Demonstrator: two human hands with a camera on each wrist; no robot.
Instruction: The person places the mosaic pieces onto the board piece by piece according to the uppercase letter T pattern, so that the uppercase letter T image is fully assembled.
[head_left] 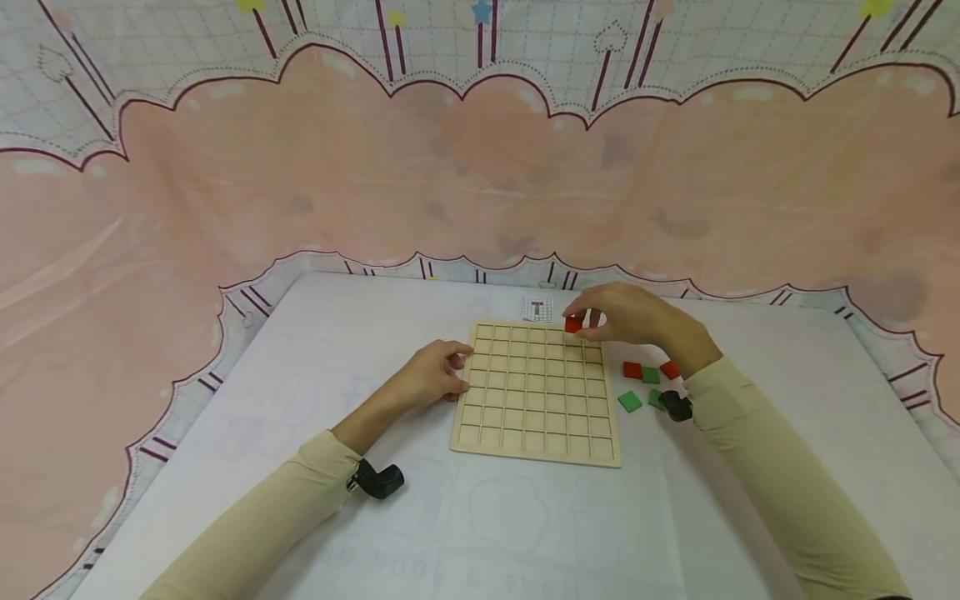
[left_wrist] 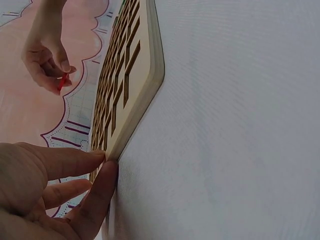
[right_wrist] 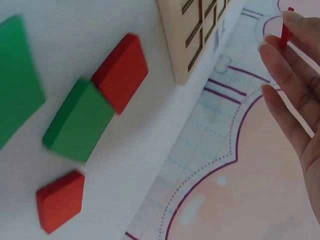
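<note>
My right hand [head_left: 626,315] pinches a red square tile [head_left: 573,324] between thumb and fingers. It holds the tile over the far right corner of a wooden grid board [head_left: 536,459]. In the right wrist view only the thin edge of that red tile [right_wrist: 286,31] shows. At the board's left edge my left hand [head_left: 431,372] holds on with thumb and fingertips; the left wrist view shows the digits [left_wrist: 97,192] against the board's rim. No tile is visible in the board's squares in the head view.
Right of the board lie loose red tiles [head_left: 632,369] and green tiles [head_left: 629,402], some under the right wrist. A small printed card [head_left: 537,309] with a grid pattern lies behind the board. The white table [head_left: 360,542] meets a patterned cloth backdrop [head_left: 480,183].
</note>
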